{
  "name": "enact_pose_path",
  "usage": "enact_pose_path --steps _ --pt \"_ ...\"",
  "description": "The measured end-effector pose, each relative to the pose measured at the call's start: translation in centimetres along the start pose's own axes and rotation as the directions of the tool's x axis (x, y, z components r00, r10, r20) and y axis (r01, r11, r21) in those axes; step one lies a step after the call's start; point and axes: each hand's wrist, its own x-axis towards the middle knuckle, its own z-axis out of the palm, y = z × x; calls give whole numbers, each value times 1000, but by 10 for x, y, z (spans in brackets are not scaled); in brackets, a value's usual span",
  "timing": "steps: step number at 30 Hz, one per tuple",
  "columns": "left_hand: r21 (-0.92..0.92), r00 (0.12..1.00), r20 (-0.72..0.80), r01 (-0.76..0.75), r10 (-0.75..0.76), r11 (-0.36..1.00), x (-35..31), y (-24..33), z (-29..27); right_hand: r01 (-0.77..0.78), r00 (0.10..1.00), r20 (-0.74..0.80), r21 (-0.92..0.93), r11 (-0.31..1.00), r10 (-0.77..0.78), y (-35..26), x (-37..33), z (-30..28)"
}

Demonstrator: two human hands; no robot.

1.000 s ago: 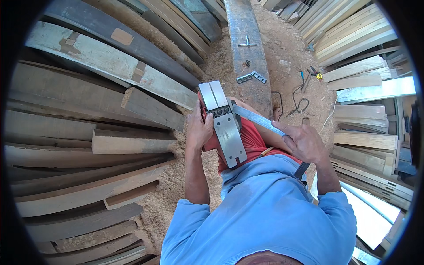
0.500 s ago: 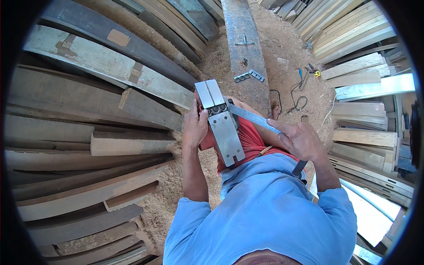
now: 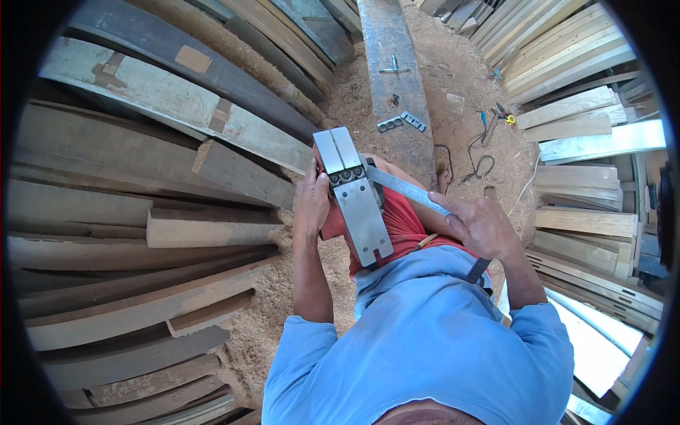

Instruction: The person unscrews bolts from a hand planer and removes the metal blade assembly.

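There is only one view, from the camera on the person's head. It looks steeply down, over the blue shirt (image 3: pixel 425 340) at 6 o'clock, and it is close to the hands. The fisheye lens bends the stacked planks (image 3: pixel 142 212) at 9 o'clock and the boards (image 3: pixel 581 142) at 2 o'clock. The sawdust floor (image 3: pixel 453 71) is at 12 o'clock, farther away. A black rim surrounds the round picture.

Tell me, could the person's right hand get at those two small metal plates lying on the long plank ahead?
Probably not right now. The right hand is gripping a long flat metal bar, and the small metal plates lie well ahead on the plank. Nothing blocks the way, but the hand is occupied.
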Motion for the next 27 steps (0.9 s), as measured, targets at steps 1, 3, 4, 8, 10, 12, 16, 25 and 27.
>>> enact_pose_path --steps 1,3,4,8,10,12,16,25,27 --pt "5 1000 1 -10 10 1000 0 0 0 2 1000 -3 7 1000 -2 2 -1 0" --pt "-64 1000 12 -5 6 998 -1 -1 0 5 1000 -7 17 1000 -5 3 -1 0" --pt "-137 1000 27 11 -7 990 -1 -1 0 4 1000 -9 21 1000 -4 4 -1 1" --pt "-416 995 87 78 -46 906 -2 4 -1 4 1000 -18 19 1000 -4 8 -2 2" --pt "-340 998 40 63 -52 938 -2 3 2 -10 996 -85 151 989 23 20 -7 -6" --pt "-340 998 16 56 -53 939 0 0 1 -21 987 -139 420 907 87 23 -10 -12" --pt "-519 991 50 135 -128 844 -2 17 4 72 989 -121 893 445 82 19 -13 -11" --pt "-425 995 62 102 -84 900 5 28 7 -246 887 204 968 -51 -415 -51 7 35" --pt "-434 993 88 114 -84 894 1 30 0 -358 894 243 893 -274 -377 -76 7 60"
